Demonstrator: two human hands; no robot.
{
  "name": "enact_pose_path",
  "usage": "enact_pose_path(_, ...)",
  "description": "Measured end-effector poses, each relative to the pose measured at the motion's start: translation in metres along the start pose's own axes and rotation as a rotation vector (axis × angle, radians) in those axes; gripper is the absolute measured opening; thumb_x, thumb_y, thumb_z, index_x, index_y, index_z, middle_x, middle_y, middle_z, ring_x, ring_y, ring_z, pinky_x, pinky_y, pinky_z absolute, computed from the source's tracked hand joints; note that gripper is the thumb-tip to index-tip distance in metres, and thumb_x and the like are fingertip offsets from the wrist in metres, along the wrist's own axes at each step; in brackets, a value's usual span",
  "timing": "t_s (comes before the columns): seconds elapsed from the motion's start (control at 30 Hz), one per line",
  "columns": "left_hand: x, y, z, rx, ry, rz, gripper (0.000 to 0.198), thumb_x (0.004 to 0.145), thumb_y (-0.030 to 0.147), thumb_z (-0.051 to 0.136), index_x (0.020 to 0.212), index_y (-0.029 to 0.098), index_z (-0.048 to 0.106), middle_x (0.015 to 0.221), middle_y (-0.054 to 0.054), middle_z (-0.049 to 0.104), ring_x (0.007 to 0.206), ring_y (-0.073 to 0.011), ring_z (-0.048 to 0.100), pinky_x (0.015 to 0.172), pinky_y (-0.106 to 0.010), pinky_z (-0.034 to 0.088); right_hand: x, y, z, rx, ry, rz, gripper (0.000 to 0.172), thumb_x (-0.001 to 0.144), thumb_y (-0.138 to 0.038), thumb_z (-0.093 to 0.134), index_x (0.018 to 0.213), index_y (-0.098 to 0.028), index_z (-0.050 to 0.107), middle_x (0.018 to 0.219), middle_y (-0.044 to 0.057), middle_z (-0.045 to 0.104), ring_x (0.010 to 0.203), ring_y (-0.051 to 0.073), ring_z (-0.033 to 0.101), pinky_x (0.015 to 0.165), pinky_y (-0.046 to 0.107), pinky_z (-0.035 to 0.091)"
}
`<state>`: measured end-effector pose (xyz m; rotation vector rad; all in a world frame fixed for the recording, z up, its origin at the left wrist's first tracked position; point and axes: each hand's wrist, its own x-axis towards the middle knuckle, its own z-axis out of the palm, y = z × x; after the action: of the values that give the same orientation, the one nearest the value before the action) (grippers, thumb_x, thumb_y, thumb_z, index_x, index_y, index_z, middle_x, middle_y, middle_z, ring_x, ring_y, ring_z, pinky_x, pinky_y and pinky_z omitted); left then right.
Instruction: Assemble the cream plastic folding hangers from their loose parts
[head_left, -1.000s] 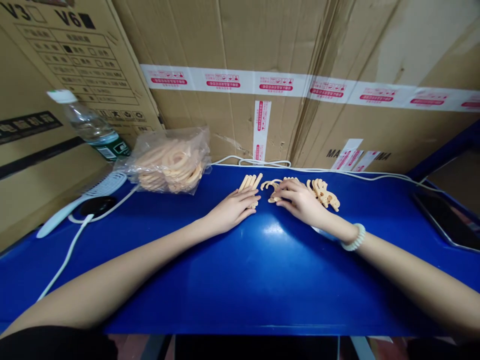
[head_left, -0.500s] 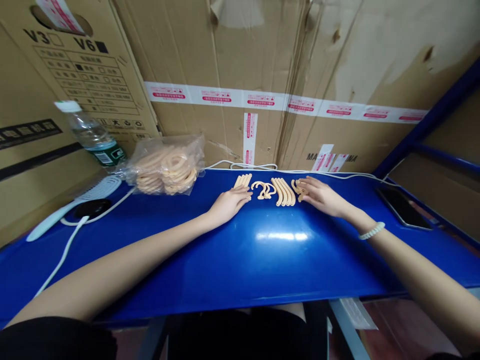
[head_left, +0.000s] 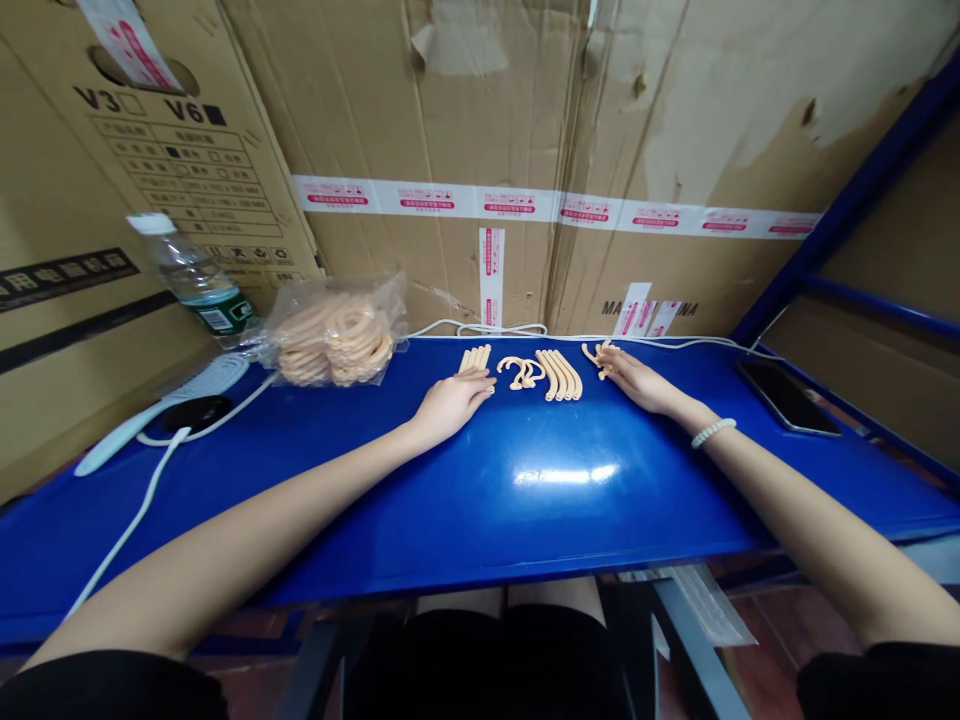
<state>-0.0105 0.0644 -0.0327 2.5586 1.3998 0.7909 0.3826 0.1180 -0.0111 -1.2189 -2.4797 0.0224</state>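
Note:
My left hand [head_left: 452,402] lies with its fingers stretched out over the lower ends of several pale straight strips [head_left: 474,357], at the left end of a row on the blue table. Beside it are several small hook-shaped pieces [head_left: 523,372], then a close set of long curved strips [head_left: 559,375]; neither hand touches these two groups. Farther right, my right hand [head_left: 640,382] has its fingers closed around a cluster of small pale curved pieces [head_left: 598,355], partly hidden by the fingertips. The pieces' material is hard to tell.
A clear bag [head_left: 334,335] of similar pale pieces stands at the back left, near a water bottle [head_left: 199,285], a pale hairbrush [head_left: 161,410] and a black round object with a white cable [head_left: 196,412]. A phone [head_left: 787,398] lies right. Cardboard [head_left: 450,260] walls the back.
My right hand has shifted the small curved pieces rightward, widening the space from the long curved strips. My left hand stays over the straight strips. The camera view has shifted slightly.

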Motion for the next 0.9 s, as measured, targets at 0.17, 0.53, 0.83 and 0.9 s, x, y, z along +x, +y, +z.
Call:
enact_pose_path(0.17,-0.001,0.002,0.001,0.007,0.010,-0.026,0.034,0.100,0.029,0.050,0.125,0.018,0.070,0.139,-0.009,0.062,0.134,-0.0218,0.055,0.117,-0.039,0.040,0.010,0.004,-0.015,-0.038,0.076,0.049,0.067,0.100,-0.058,0.024,0.139,-0.011,0.052,0.148,0.025,0.048,0.143,0.039,0.039,0.116,0.063,0.032)
enact_pose_path(0.53,0.001,0.006,0.001,0.015,0.019,-0.037,0.034,0.100,0.032,0.049,0.125,0.022,0.070,0.138,-0.007,0.063,0.135,-0.0229,0.054,0.114,-0.041,0.043,0.003,-0.130,0.014,-0.112,-0.256,-0.138,0.085,0.097,-0.067,0.035,0.156,-0.007,0.028,0.162,0.023,0.025,0.152,0.034,0.019,0.122,0.054,0.023)
enact_pose_path(0.83,0.024,-0.004,0.009,0.023,0.027,-0.058,0.031,0.100,0.032,0.051,0.123,0.028,0.071,0.138,-0.004,0.063,0.134,-0.0235,0.055,0.111,-0.045,0.046,0.022,-0.077,0.022,-0.091,-0.221,-0.040,0.083,0.097,-0.068,0.032,0.156,-0.009,0.030,0.162,0.023,0.025,0.151,0.035,0.021,0.123,0.055,0.022)
enact_pose_path(0.9,0.031,-0.006,0.010,0.025,0.031,-0.069,0.030,0.100,0.032,0.051,0.121,0.029,0.071,0.138,-0.003,0.064,0.133,-0.0244,0.056,0.110,-0.046,0.047,0.025,-0.073,0.025,-0.088,-0.213,-0.033,0.083,0.097,-0.067,0.032,0.156,-0.010,0.030,0.162,0.022,0.025,0.151,0.035,0.021,0.123,0.056,0.022)
